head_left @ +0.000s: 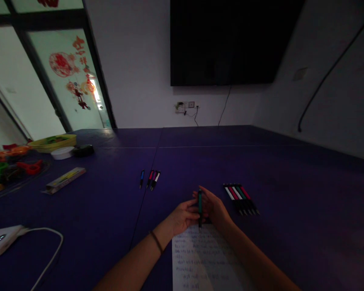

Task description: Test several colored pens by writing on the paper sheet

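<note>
A green and black pen is held upright between both hands, its tip pointing down over the top of a handwritten sheet. Fingers of my left hand close on the pen from the left. My right hand grips it from the right, near its upper part. To the right lies a row of several pens, white, pink and green with black grips. Left of my hands are a blue pen and a small group of red, purple and white pens.
At the left of the purple table are a long box, a yellow basket, white and black round items, colourful plastic pieces, and a white device with a cable. A dark screen hangs ahead.
</note>
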{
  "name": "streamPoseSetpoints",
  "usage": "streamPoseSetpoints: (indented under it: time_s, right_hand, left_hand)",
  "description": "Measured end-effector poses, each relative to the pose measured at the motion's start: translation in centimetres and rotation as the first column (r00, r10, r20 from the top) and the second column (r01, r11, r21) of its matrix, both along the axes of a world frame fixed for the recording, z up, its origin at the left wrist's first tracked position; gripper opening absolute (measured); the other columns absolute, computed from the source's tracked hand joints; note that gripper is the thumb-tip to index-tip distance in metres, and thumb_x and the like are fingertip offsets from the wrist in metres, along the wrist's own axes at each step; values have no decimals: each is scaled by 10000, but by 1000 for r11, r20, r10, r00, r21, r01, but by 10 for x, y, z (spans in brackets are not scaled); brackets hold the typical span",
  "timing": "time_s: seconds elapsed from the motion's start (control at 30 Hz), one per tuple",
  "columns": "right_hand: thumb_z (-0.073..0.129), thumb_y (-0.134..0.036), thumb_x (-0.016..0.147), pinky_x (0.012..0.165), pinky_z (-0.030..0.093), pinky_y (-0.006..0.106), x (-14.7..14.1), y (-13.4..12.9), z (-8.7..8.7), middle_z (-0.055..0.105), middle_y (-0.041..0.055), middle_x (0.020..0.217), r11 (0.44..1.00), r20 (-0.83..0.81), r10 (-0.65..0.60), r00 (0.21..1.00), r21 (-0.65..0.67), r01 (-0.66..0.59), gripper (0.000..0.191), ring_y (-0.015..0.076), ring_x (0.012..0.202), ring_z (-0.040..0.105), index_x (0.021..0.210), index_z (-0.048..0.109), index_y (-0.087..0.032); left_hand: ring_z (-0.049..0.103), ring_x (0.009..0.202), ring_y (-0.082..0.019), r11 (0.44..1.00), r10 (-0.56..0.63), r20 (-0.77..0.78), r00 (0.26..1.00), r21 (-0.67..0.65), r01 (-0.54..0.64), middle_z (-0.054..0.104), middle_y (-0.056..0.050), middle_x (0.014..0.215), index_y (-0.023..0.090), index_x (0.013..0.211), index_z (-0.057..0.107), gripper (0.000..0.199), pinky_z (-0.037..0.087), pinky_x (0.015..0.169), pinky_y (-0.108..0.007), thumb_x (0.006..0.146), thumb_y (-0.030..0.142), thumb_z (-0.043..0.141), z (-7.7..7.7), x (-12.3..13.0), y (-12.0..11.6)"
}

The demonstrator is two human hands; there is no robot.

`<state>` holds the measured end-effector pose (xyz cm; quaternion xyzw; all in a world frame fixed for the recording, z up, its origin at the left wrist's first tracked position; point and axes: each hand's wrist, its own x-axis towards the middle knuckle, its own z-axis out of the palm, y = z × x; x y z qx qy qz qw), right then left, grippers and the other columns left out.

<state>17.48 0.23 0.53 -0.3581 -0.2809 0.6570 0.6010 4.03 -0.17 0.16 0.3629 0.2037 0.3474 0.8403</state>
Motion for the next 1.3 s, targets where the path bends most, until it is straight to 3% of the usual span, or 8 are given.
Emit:
streamPoseSetpoints:
  time_s: [0.17,0.33,0.4,0.53,0.67,0.87,1.0,1.3]
  right_hand:
    - [615,-306,647,381,416,183,1,1,-4,651,91,873,999,17,10,1000,36,-11,352,188,754,603,973,578,-178]
    - [637,-317,640,288,319,171,0,1,-8,647,36,706,995,86,87,993,51,-91,359,88,414,495,962,596,-166]
    - [631,-353,647,294,316,174,0,0,-8,644,37,693,993,113,93,989,66,-100,347,72,382,464,927,610,-149]
    - [650,-370,629,523,464,221,0,2,-8,650,71,864,995,72,6,997,99,-13,388,141,649,598,956,599,-168]
    - [638,-371,649,715,466,268,2,5,-9,655,79,842,997,27,-8,1000,83,6,360,171,791,607,941,600,-165]
    - [571,-369,721,723,472,271,2,6,-11,658,85,837,999,75,-11,997,45,8,264,165,776,614,863,620,-152]
    - [550,-368,738,714,477,273,1,5,-11,661,82,809,998,64,-13,998,60,10,251,165,774,614,839,627,-151]
    - [608,-376,686,707,469,264,1,6,-12,662,80,825,997,87,12,996,72,-18,268,166,786,608,825,640,-149]
  left_hand:
    - [598,774,-153,1000,6,4,1000,-6,-6,614,-69,847,136,1126,469,575,444,747,-289,586,-42,551,-1,-1,-2]
    - [608,763,-178,1000,16,-10,1000,-1,-16,599,-40,820,226,1279,258,779,451,717,-314,609,-14,576,0,-2,-3]
    - [612,739,-177,1000,18,-12,1000,7,-18,582,-24,812,266,1302,191,838,451,706,-316,618,9,601,1,-3,-4]
    - [615,742,-183,1000,16,-7,1000,25,-16,549,-9,812,305,1305,166,880,452,711,-326,612,19,628,2,-3,-6]
    - [619,746,-204,999,23,3,1000,34,-23,532,-3,792,294,1281,218,834,462,695,-333,609,31,636,-3,-2,-4]
    - [620,743,-208,990,142,23,990,-19,-141,558,-28,834,254,1239,258,758,472,667,-315,613,28,622,-6,0,1]
    - [610,791,-200,988,151,44,988,-36,-149,561,-53,927,268,1255,253,763,468,703,-322,629,27,616,-5,0,1]
    - [605,804,-188,981,192,30,981,-49,-190,575,-51,921,287,1291,219,812,462,732,-326,632,28,617,-1,1,-2]
